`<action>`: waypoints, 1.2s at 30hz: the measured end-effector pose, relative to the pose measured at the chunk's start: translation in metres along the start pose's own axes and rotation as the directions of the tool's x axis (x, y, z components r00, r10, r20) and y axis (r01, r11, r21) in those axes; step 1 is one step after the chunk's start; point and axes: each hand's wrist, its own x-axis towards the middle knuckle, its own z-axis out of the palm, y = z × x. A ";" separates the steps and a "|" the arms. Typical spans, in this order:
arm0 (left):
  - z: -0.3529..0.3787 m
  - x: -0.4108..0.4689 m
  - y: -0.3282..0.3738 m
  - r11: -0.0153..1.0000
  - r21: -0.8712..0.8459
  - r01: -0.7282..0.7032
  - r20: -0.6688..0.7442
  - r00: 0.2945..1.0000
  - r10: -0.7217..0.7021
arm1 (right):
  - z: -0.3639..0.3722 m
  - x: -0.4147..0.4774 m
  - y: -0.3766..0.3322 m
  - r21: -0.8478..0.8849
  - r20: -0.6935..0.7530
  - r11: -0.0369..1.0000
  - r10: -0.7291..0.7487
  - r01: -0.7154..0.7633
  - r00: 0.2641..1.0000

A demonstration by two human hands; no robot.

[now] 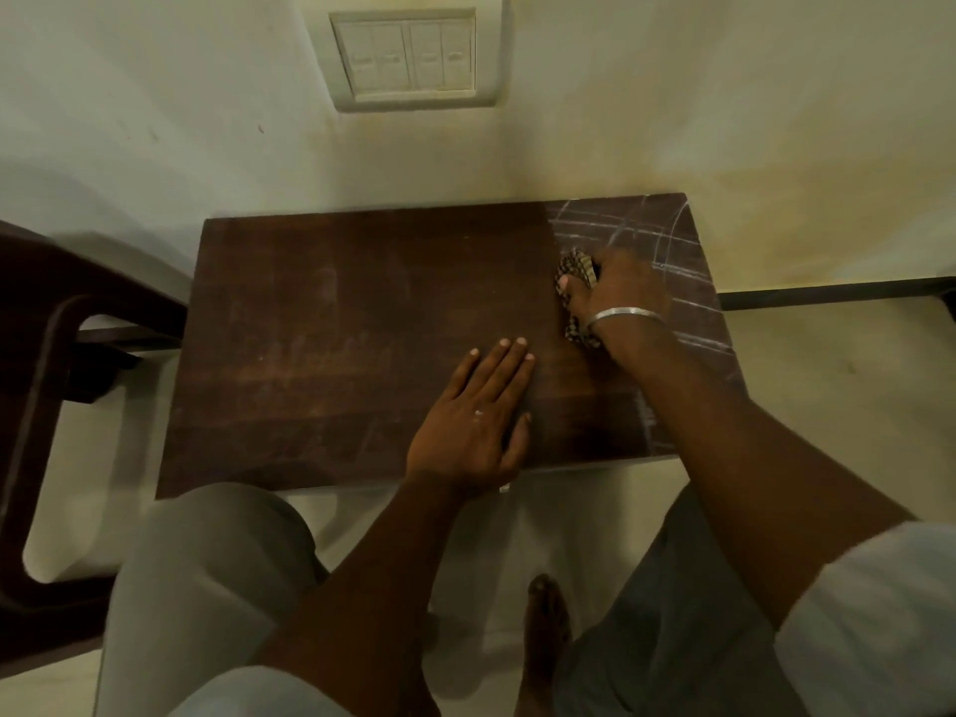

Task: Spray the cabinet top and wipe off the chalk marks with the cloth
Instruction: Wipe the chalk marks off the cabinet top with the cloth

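- Cloth [575,282], checked and bunched, was under the right hand [623,287] on the cabinet top [336,328]; bits stuck out past the thumb side and near the wrist.
- Right hand was clamped down over the cloth, fingers curled around it and pressing it to the wood.
- Chalk marks [641,235] lay just beyond and to the outer side of the right hand, crossing white lines running to the far right corner and down the right edge.
- Left hand [473,416] lay flat on the top, fingers spread slightly, holding nothing, near the front edge and a little apart from the right hand.
- Wood on the left hand's side looked mostly clean, faint smears only; likely the wipe was mid-way, right part left to do.
- Risk: cloth so bunched that little of it touches, so chalk may smear, not lift.
- Risk: strokes toward the right edge could carry the cloth off the top.
- Risk: hard pushing might shift the cabinet if the left hand lifts.
- No spray bottle in view.
- Dark chair [62,354] stood well out past the left hand; switch plate [408,56] on the wall beyond both hands.
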 end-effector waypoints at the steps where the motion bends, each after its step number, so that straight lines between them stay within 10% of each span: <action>1: 0.000 0.000 0.000 1.000 -0.009 0.002 -0.001 1.000 -0.002 | -0.002 -0.006 0.003 -0.011 0.010 1.000 0.000 0.000 1.000; 36: -0.003 0.001 0.003 0.997 -0.061 0.040 0.017 0.999 -0.039 | 0.007 0.052 -0.007 0.013 -0.014 0.999 -0.047 0.047 0.999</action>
